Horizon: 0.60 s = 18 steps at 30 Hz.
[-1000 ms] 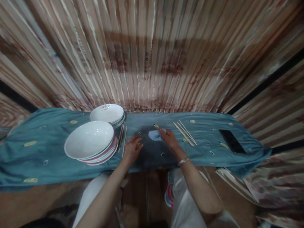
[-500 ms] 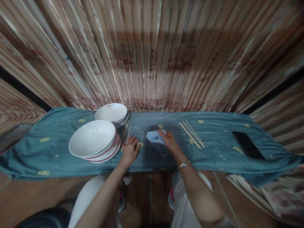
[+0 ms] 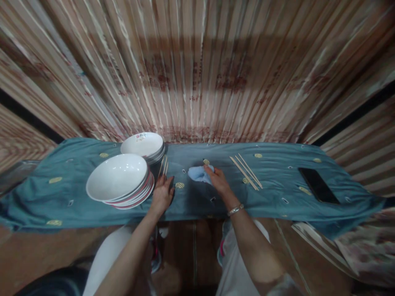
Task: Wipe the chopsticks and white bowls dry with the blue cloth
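Observation:
My left hand [image 3: 162, 195] lies over the lower ends of several thin wooden chopsticks [image 3: 166, 165], its fingers drawn in around them. Their upper ends stick out past the fingertips, while the hand hides the rest. Just left of it rises a stack of large white bowls [image 3: 119, 179] with some red-banded rims. My right hand [image 3: 218, 181], with a bracelet at the wrist, pinches a crumpled light blue cloth [image 3: 199, 174] over the middle of the table. More chopsticks [image 3: 247, 172] lie slanted to the right of that hand.
Behind the large bowls stands a second stack of white dishes [image 3: 142, 144] with a floral print. A black phone [image 3: 318, 185] lies at the right on the teal patterned tablecloth [image 3: 274, 201]. A pleated curtain [image 3: 197, 82] hangs right behind the table.
My left hand has shifted slightly left onto the chopsticks, its fingers closer together, and these sticks now lie closer together. My right hand keeps hold of the cloth. The whole view has shifted slightly.

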### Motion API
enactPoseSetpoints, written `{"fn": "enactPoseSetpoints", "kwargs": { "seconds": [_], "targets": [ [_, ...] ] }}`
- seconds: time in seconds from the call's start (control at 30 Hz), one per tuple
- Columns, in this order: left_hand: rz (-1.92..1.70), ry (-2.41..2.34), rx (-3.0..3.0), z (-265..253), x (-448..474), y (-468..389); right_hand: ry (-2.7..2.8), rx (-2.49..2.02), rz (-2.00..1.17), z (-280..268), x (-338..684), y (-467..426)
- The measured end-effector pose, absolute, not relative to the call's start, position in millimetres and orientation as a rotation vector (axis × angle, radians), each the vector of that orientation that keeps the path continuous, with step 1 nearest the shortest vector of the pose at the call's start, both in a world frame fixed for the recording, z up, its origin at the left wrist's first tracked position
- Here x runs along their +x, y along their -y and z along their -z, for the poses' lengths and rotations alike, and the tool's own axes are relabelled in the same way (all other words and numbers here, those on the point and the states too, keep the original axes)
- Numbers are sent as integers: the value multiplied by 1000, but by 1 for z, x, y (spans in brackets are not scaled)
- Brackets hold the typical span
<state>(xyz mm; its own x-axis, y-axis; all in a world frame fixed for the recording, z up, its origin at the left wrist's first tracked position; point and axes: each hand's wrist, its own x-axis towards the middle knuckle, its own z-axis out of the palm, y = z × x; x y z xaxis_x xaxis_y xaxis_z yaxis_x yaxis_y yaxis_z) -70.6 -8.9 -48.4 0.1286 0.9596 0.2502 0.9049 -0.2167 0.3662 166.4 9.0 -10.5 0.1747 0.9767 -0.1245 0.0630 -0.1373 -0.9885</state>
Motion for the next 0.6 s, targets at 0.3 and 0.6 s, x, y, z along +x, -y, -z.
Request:
{"fn": "enactPoseSetpoints", "kwargs": {
  "seconds": [0.3,0.6],
  "targets": [
    [-639,-1830,2331,41,-65,12,1094,-1442,-1116,10,164,-11],
    [-739,-1671,2219,46,-50,9,1028,-1417,-1014,3,170,-12]
  ]
}}
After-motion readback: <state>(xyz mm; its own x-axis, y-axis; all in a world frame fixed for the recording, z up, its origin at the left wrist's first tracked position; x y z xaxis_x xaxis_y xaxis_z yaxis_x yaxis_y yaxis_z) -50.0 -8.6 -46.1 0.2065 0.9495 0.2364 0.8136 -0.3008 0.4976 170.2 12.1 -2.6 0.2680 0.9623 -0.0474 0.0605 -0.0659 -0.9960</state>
